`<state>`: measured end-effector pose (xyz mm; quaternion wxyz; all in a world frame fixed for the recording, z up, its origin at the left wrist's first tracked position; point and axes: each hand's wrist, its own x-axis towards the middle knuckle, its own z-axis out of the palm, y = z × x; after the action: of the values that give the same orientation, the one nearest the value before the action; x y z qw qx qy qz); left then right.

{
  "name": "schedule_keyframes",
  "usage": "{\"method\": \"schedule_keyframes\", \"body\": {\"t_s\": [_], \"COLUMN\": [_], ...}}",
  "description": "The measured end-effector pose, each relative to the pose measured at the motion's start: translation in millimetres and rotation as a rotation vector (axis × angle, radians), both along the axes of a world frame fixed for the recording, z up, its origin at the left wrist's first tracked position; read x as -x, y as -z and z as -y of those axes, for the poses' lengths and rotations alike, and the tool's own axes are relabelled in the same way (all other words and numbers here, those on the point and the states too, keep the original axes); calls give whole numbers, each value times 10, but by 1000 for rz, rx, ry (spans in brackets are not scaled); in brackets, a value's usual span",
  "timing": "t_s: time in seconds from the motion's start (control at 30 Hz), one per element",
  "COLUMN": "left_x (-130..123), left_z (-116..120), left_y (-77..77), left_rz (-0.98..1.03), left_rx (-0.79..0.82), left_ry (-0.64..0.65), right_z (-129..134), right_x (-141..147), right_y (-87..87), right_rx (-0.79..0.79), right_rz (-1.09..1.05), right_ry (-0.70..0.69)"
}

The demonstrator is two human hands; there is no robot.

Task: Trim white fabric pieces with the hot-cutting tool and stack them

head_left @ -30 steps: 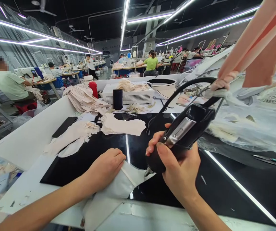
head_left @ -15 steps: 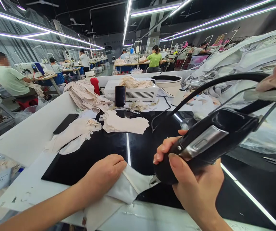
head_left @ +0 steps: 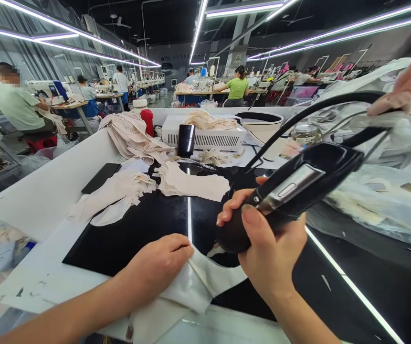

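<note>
My left hand (head_left: pixel 165 260) is closed on a pale fabric piece (head_left: pixel 198 282) near the table's front edge, its thumb and fingers pinched along a fold. My right hand (head_left: pixel 273 243) wraps around a black corded hand tool (head_left: pixel 298 191) with a metal switch plate, thumb on its lower front. The tool is tilted, its rounded front end hanging just above the fabric's right part; its tip is hidden or blurred. A thick black cable (head_left: pixel 309 107) curves up from the table to a co-worker's hand (head_left: pixel 402 91) at the upper right.
A cut fabric stack (head_left: pixel 194 184) and another pale pile (head_left: pixel 112 198) lie on the black board (head_left: pixel 119 246). Behind are two phones, a white vented box (head_left: pixel 208 138), a red container (head_left: pixel 148 122) and a round bin (head_left: pixel 260 124). Plastic-wrapped fabric (head_left: pixel 384 200) lies right.
The tool and my right hand have shifted left and upward, so its front end has come away from the fabric edge. My left hand keeps its grip on the fabric.
</note>
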<state>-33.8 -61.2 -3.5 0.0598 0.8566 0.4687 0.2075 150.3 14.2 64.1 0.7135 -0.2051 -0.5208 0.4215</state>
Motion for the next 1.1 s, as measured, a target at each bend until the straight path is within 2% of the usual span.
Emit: {"method": "schedule_keyframes", "body": {"t_s": [0.2, 0.37, 0.6, 0.87, 1.1], "left_x": [-161, -219, -239, -236, -130], "left_z": [155, 192, 183, 198, 154], "left_y": [-8, 17, 53, -7, -24], "left_rz": [28, 12, 19, 48, 4], "left_rx": [-18, -62, -73, -92, -18], "left_ry": [26, 45, 55, 48, 30], "right_z": [1, -8, 6, 4, 24], "right_x": [58, 48, 27, 28, 44], "right_y": [20, 16, 23, 15, -3], "right_rx": [28, -3, 2, -13, 2], "right_rz": [-19, -18, -10, 8, -25], "right_ry": [-41, -43, -44, -51, 1]}}
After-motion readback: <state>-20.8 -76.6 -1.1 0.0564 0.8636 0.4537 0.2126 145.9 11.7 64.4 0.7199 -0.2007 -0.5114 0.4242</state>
